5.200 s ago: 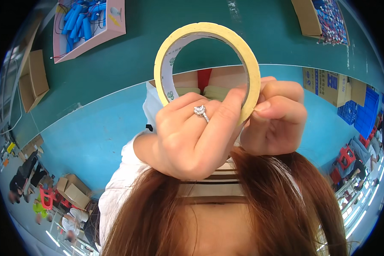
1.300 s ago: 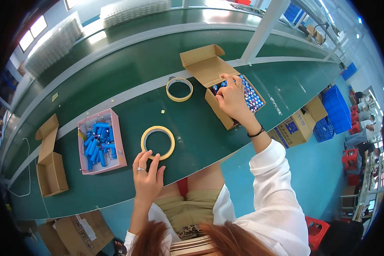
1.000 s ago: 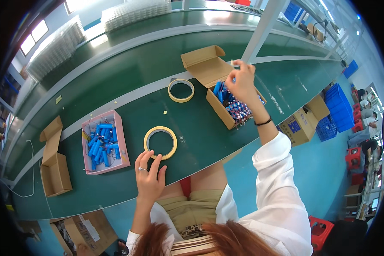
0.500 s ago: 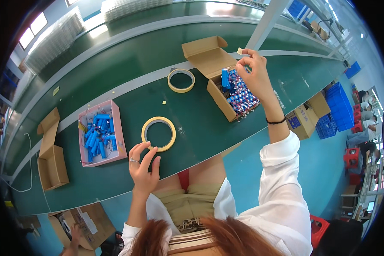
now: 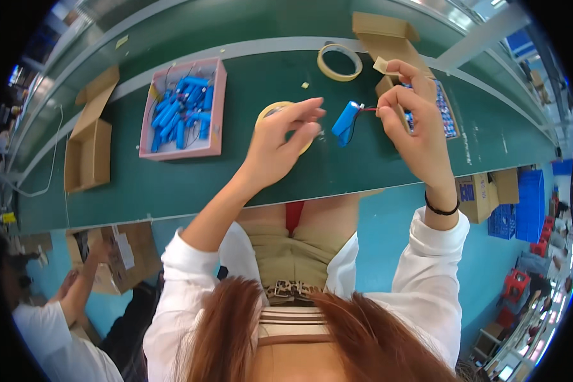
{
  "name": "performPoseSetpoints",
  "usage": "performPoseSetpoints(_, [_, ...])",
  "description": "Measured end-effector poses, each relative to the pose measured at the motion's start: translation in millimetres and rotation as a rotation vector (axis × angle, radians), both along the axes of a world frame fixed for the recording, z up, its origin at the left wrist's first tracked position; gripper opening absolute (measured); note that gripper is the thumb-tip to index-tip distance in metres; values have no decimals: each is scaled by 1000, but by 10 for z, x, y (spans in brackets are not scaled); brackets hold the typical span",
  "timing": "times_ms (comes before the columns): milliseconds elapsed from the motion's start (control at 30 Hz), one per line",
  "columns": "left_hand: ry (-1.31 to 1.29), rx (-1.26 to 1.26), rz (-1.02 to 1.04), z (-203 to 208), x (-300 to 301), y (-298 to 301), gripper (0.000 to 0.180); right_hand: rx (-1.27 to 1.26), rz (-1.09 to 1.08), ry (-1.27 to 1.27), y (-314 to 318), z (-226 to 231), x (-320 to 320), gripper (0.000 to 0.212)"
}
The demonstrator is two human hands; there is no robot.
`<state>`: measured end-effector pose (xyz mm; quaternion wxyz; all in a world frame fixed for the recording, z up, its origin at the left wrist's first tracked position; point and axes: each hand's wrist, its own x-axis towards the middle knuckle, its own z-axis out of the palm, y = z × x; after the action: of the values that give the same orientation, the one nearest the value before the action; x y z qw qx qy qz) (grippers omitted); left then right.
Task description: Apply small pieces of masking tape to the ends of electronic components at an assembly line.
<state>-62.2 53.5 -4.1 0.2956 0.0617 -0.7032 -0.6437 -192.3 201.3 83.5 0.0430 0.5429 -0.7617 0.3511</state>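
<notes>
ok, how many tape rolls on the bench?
2: one roll partly behind the left hand, the other roll farther back, beside the right-hand open carton. More may be hidden.

Long, dark-green, flat-topped bench (image 5: 172,198) with pale scuffs, and the pink open-topped box (image 5: 215,114) sitting on it is my reference. Left of that: a brown cardboard box with its lid open (image 5: 88,156), then a thin white cable (image 5: 61,122) further left. Right of pink: a half-hidden yellow tape roll (image 5: 275,107), a tiny yellowish scrap (image 5: 305,84), a second yellow tape roll (image 5: 338,76), and furthest right another lid-up cardboard box (image 5: 383,35).
</notes>
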Motion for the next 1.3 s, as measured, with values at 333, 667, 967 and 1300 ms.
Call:
performPoseSetpoints(333, [-151, -130, -83, -119, -33, 41, 24, 18, 55, -83, -15, -531, 103, 3])
performPoseSetpoints(667, [105, -867, 203, -259, -94, 96, 34, -3, -121, -207, 89, -1026, 224, 25])
performPoseSetpoints(967, [171, -960, 95, -224, -122, -32, 38, 24, -93, -274, -60, -1111, 369, 45])
performPoseSetpoints(1300, [-27, -815, 115, -139, 9, -136, 28, -88, -197, -249, -62, -1218, 302, 16])
